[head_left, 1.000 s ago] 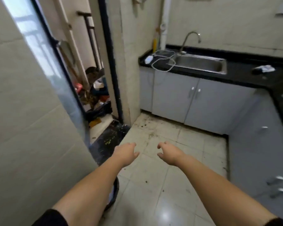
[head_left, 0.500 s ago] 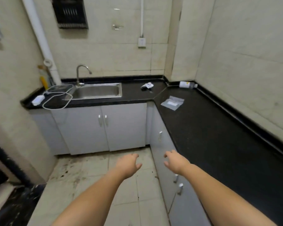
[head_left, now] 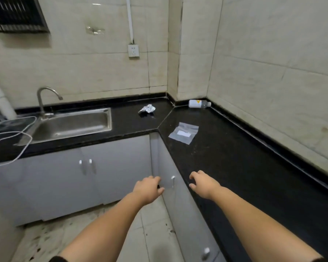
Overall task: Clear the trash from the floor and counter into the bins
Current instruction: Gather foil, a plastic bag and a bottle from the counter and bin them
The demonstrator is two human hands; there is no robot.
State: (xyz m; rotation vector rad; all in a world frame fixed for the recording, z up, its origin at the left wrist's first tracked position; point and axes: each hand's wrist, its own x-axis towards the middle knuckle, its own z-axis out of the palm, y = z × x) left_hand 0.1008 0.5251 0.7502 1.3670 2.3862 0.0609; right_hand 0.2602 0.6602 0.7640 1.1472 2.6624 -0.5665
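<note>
Trash on the black counter (head_left: 235, 163), three pieces, all well ahead of both hands and untouched. Clear plastic bag (head_left: 183, 132) with a white slip inside, lying flat, nearest, ahead of the right hand (head_left: 203, 184). Crumpled foil wad (head_left: 147, 108) farther off, ahead of the left hand (head_left: 147, 190), between sink (head_left: 72, 123) and corner. Small bottle (head_left: 199, 103) on its side, farthest, against the wall in the corner. Right hand over the counter's front edge, fingers spread and loosely curled, empty. Left hand over the cabinet front (head_left: 167, 178), fingers likewise spread, empty. Both arms extended forward, likely a reach begun toward the bag as first pickup. No bins in view. White cord (head_left: 11, 146) looped left of the sink; probably not trash. Floor (head_left: 155, 229) below the hands stained; no loose litter visible there.
</note>
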